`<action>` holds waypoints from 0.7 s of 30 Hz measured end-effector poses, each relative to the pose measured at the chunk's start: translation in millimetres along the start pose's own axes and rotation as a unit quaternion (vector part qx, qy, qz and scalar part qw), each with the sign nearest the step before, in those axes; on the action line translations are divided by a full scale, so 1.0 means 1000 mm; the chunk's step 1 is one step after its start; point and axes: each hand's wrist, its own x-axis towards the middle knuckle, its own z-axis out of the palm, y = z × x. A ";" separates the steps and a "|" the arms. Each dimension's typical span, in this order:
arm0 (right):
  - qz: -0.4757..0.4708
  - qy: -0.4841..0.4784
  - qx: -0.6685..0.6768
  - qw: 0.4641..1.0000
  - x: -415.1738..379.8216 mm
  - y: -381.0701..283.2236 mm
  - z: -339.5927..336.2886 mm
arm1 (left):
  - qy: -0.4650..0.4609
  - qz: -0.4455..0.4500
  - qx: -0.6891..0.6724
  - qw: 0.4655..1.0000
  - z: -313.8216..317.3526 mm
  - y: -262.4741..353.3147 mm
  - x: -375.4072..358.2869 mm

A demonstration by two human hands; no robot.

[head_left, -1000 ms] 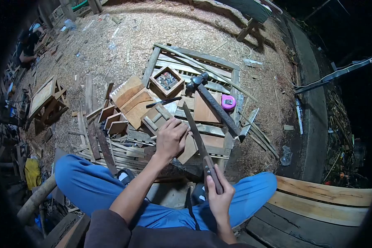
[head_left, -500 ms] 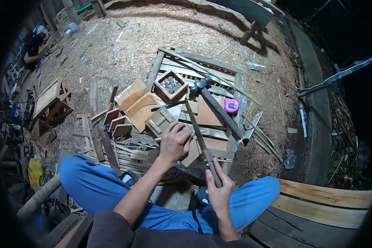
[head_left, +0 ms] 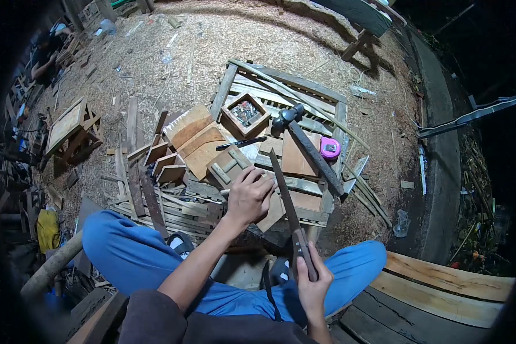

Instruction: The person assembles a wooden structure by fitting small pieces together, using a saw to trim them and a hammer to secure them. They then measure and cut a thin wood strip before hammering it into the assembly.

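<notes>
My left hand (head_left: 250, 195) is closed, fingers bent over the near end of a small wooden piece (head_left: 228, 164) with cross strips, and hides part of it. In my right hand (head_left: 313, 283) is the wooden handle of a narrow handsaw (head_left: 286, 198); its long dark blade points up and away, to the right of the left hand. I cannot make out its teeth. Beyond the hands lie a black pen (head_left: 241, 143) and a wooden box (head_left: 245, 131) of small metal hardware. A hammer (head_left: 311, 150) and a pink tape measure (head_left: 329, 148) lie to the right.
A slatted wooden frame (head_left: 226, 86) serves as the work surface. Scrap wood (head_left: 149, 189) lies to the left, near a small wooden stand (head_left: 69, 131). Planks (head_left: 450, 278) are at the right. Another person (head_left: 47, 57) sits at the far left.
The saw and my right hand have shifted down and slightly right, with the blade's tip nearer me. My left hand stays on the wooden piece. The view has shifted slightly.
</notes>
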 end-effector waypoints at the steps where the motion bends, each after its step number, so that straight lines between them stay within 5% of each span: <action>1: 0.016 0.004 0.009 1.000 -0.003 0.000 -0.002 | -0.004 0.006 -0.005 1.000 -0.001 -0.001 -0.001; 7: -0.004 0.010 -0.006 1.000 0.042 -0.016 0.033 | -0.008 0.017 0.009 1.000 -0.001 0.001 0.000; 21: 0.030 0.005 0.011 0.999 0.002 -0.009 -0.010 | -0.018 0.014 -0.010 1.000 -0.003 0.003 0.002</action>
